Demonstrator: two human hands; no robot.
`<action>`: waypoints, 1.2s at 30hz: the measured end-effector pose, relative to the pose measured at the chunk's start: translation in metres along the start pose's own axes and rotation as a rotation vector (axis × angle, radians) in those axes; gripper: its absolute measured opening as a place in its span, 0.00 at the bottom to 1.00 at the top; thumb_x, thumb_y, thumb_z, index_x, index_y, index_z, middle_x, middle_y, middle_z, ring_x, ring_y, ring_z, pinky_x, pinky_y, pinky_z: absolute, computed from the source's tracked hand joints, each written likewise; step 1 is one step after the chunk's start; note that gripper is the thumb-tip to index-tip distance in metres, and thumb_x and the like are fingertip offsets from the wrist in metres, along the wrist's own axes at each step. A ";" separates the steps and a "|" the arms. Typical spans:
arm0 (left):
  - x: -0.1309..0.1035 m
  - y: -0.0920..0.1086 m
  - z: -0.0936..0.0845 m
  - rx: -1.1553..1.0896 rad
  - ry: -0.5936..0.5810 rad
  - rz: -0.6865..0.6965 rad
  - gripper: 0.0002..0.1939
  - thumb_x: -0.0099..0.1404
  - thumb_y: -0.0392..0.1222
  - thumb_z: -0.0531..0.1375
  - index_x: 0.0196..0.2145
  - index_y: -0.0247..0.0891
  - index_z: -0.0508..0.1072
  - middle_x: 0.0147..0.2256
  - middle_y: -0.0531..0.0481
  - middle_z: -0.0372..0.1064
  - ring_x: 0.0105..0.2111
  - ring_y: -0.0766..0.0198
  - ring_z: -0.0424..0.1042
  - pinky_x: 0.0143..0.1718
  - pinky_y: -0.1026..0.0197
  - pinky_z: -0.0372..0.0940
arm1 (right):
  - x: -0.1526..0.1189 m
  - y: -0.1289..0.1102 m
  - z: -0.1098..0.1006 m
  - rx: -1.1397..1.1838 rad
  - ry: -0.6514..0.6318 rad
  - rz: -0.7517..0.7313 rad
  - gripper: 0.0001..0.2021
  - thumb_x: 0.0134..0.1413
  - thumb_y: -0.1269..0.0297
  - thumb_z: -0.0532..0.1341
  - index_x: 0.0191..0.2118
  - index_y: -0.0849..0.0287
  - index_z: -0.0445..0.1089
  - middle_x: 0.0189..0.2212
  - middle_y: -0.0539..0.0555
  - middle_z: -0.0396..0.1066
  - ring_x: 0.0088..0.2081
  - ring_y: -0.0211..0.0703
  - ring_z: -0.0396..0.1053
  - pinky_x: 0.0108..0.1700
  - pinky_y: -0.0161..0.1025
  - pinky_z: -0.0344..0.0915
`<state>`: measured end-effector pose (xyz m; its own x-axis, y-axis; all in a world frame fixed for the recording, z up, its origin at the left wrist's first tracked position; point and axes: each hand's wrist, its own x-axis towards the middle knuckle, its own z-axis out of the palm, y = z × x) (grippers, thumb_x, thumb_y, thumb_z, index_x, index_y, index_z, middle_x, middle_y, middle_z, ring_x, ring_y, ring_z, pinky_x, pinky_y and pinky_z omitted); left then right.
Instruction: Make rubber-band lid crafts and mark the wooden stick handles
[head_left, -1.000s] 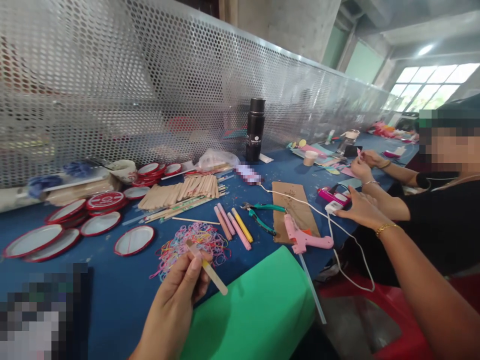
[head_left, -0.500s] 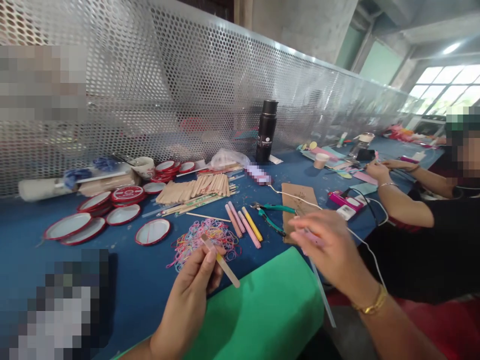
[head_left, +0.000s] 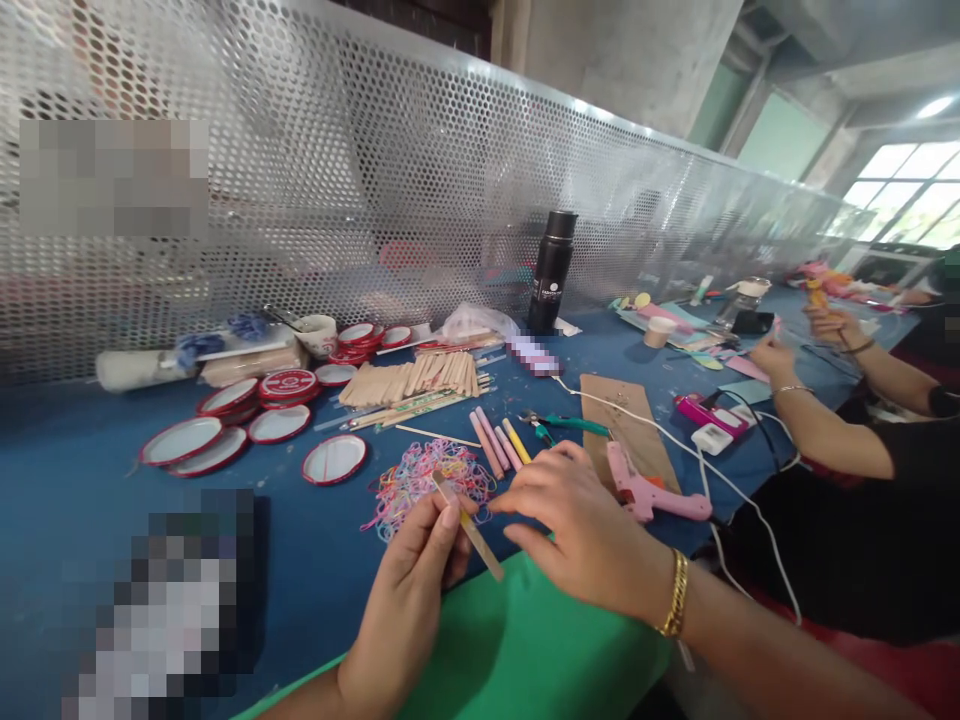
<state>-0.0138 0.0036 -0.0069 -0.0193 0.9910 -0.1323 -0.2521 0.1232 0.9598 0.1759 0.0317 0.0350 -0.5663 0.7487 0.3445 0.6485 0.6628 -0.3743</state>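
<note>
My left hand [head_left: 409, 590] pinches a flat wooden craft stick [head_left: 484, 550] between thumb and fingers, tilted down to the right. A small yellow patch shows on the stick beside my fingertips. My right hand [head_left: 574, 530] is just right of the stick, fingers stretched out and apart, with nothing visible in it. Behind my left hand lies a pile of thin coloured rubber bands [head_left: 412, 475]. A pink glue gun [head_left: 649, 490] rests on the table beyond my right wrist. Beneath both hands spreads a green sheet [head_left: 480, 650].
Several red-rimmed lids [head_left: 335, 460], a stack of craft sticks [head_left: 409, 378], pink and yellow rolls [head_left: 487, 445], green-handled pliers [head_left: 574, 425] and a black bottle [head_left: 553, 270] stand around. A white cable [head_left: 634, 408] crosses the table. Co-workers' hands [head_left: 780, 355] are at the right.
My right hand has let go of the pink glue gun and moved left toward the stick. The left hand still holds the craft stick. The view has shifted slightly left.
</note>
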 end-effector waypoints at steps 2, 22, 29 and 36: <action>0.000 0.001 0.001 -0.011 0.015 -0.014 0.26 0.56 0.65 0.68 0.35 0.38 0.76 0.25 0.56 0.63 0.26 0.68 0.60 0.27 0.67 0.59 | 0.002 0.005 -0.006 -0.030 0.018 0.017 0.06 0.61 0.66 0.66 0.43 0.49 0.77 0.39 0.50 0.78 0.44 0.50 0.70 0.52 0.54 0.54; -0.006 0.003 0.002 -0.031 -0.006 -0.020 0.25 0.58 0.65 0.67 0.34 0.37 0.76 0.25 0.55 0.61 0.26 0.67 0.58 0.27 0.65 0.56 | 0.207 0.001 0.072 0.007 -0.348 -0.382 0.23 0.54 0.51 0.71 0.51 0.58 0.75 0.47 0.55 0.79 0.50 0.48 0.73 0.53 0.41 0.63; -0.009 0.002 0.003 -0.030 -0.043 0.010 0.24 0.60 0.65 0.65 0.34 0.38 0.76 0.24 0.55 0.60 0.26 0.66 0.57 0.28 0.64 0.55 | 0.230 -0.018 0.108 -0.211 -0.465 -0.376 0.41 0.48 0.33 0.65 0.61 0.56 0.69 0.57 0.66 0.69 0.60 0.64 0.65 0.58 0.53 0.63; -0.008 -0.001 0.000 -0.055 -0.086 0.015 0.21 0.63 0.61 0.64 0.36 0.38 0.76 0.25 0.55 0.60 0.26 0.67 0.57 0.28 0.65 0.55 | 0.231 -0.017 0.105 -0.152 -0.506 -0.314 0.40 0.50 0.39 0.68 0.64 0.56 0.64 0.62 0.64 0.65 0.62 0.62 0.64 0.60 0.52 0.64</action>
<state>-0.0138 -0.0041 -0.0066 0.0588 0.9938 -0.0941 -0.3057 0.1077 0.9460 -0.0191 0.1943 0.0302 -0.8890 0.4555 -0.0475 0.4561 0.8712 -0.1815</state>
